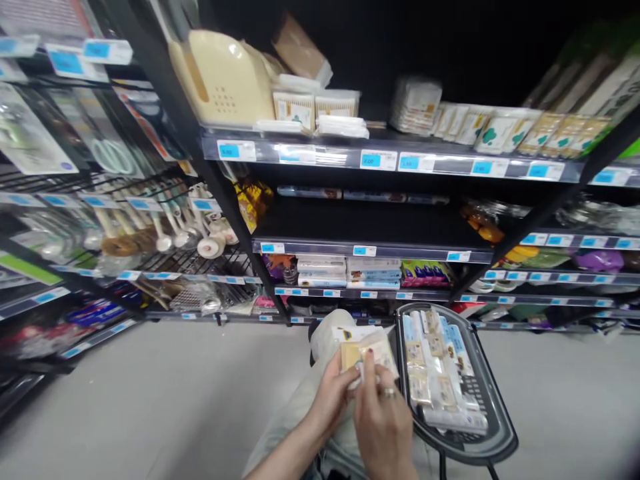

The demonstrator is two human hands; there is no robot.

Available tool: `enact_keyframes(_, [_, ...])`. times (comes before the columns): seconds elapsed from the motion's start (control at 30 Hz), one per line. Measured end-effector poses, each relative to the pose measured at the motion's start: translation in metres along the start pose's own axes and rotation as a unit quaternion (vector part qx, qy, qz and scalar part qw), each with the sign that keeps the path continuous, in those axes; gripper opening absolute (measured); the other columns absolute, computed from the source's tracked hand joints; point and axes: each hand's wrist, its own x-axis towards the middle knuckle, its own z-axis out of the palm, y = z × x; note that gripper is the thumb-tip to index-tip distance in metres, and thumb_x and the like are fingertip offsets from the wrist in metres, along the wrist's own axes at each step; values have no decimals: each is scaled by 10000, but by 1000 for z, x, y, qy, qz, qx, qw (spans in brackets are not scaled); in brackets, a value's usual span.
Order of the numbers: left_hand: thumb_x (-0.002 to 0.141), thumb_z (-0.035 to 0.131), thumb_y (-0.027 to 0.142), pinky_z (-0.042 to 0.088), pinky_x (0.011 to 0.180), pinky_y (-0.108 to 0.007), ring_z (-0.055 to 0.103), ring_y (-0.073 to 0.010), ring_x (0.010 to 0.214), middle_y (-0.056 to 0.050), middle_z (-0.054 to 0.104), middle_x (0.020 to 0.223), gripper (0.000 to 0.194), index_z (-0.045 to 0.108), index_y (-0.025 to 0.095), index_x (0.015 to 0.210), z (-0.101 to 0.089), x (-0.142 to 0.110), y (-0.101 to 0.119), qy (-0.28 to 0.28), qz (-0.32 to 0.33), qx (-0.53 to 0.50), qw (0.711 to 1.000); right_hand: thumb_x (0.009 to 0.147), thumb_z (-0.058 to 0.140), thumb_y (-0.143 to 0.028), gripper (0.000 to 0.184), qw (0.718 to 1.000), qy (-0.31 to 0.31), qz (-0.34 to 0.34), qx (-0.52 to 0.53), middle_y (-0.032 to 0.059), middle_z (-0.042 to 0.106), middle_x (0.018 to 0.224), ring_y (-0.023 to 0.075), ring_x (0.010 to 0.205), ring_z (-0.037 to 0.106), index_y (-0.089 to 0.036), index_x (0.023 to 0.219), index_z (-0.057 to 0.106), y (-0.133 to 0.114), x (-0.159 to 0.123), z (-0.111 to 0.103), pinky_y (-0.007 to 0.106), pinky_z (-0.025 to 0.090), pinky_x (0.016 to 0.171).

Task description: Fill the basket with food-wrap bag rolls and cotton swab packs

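Over my lap, my left hand (330, 392) is closed on a small clear plastic packet (352, 355) with pale yellow contents, gripping its lower left side. My right hand (383, 417) is closed at the packet's right part, index finger laid along its face and a ring on one finger. White printed wrapping shows behind the packet; its exact kind is too blurred to read. Just right of my hands stands a grey and black shopping basket (493, 373). Inside it lie several similar small packets (419, 387) and blue and white wrapped rolls (457, 420).
Shelves (400, 250) run across the front, the upper one bearing boxes of cotton swabs (295, 110) and a cream dustpan-like item (230, 77). Kitchen utensils (165, 230) hang on racks at the left. Grey floor (190, 393) lies on both sides of my legs.
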Motion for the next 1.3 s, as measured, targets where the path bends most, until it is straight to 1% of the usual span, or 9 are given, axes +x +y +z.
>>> enact_keyframes(0.13, [710, 656, 174, 534, 706, -281, 654, -271, 916, -103, 691, 1042, 455, 588, 151, 1159, -4, -4, 4, -4, -16, -13, 1000, 855, 432, -214, 545, 994, -73, -23, 75, 182, 587, 1026, 221, 703, 616, -139, 1387, 340, -10, 1, 0, 317, 494, 534])
enact_keyframes(0.33, [659, 711, 187, 531, 503, -274, 662, -206, 624, -128, 691, 1007, 559, 556, 152, 1195, -21, -3, 4, -37, -70, 58, 995, 847, 458, -172, 304, 977, -170, 20, 125, 68, 572, 881, 188, 728, 569, -238, 1109, 598, 28, 27, -22, 296, 454, 619])
enact_keyframes(0.47, [699, 710, 289, 557, 519, -310, 673, -251, 724, -129, 664, 1079, 518, 559, 184, 1184, -14, -3, 5, -91, -81, 124, 985, 680, 721, -298, 651, 988, -143, -44, 38, 117, 543, 1135, 311, 960, 476, -293, 1288, 488, 54, 43, -29, 445, 378, 787])
enact_keyframes(0.57, [709, 701, 293, 546, 485, -278, 667, -234, 718, -102, 672, 1045, 465, 578, 198, 1147, -10, -3, 3, -120, -96, 157, 976, 630, 781, -312, 437, 964, -230, -110, 71, 41, 604, 1029, 282, 953, 467, -352, 1039, 631, 68, 50, -33, 423, 329, 803])
enact_keyframes(0.73, [714, 655, 192, 553, 518, -287, 665, -204, 674, -83, 672, 1036, 459, 568, 196, 1165, -11, 0, -13, -161, -150, 140, 965, 595, 794, -297, 216, 916, -368, -4, 160, -9, 593, 729, 190, 747, 498, -214, 696, 622, 93, 48, -32, 313, 340, 697])
enact_keyframes(0.83, [704, 655, 189, 563, 543, -314, 663, -239, 761, -93, 667, 1048, 467, 565, 187, 1162, -11, 8, -23, -163, -180, 119, 963, 645, 734, -305, 172, 838, -424, 120, 322, -22, 585, 669, 144, 643, 511, -181, 643, 615, 137, 35, -18, 247, 353, 592])
enact_keyframes(0.93, [687, 672, 217, 569, 530, -338, 640, -288, 857, -117, 668, 1041, 480, 566, 166, 1151, -12, 21, -27, -114, -204, 116, 965, 675, 662, -430, 294, 802, -357, 289, 382, 27, 654, 734, 191, 685, 581, -150, 765, 654, 210, 19, 6, 265, 423, 586])
enact_keyframes(1.07, [658, 714, 250, 573, 516, -368, 629, -309, 859, -158, 668, 1044, 572, 534, 129, 1188, -22, 45, -19, -3, -199, 129, 971, 833, 456, -464, 436, 847, -275, 438, 123, 117, 685, 866, 241, 768, 627, -98, 993, 631, 317, 13, 47, 301, 459, 617])
enact_keyframes(1.3, [595, 783, 289, 567, 490, -398, 645, -292, 733, -140, 696, 940, 607, 560, 116, 1133, -45, 80, -2, 148, -165, 152, 963, 866, 548, -322, 244, 806, -359, 461, -96, 111, 647, 962, 225, 949, 598, -113, 965, 627, 414, 33, 142, 397, 452, 838])
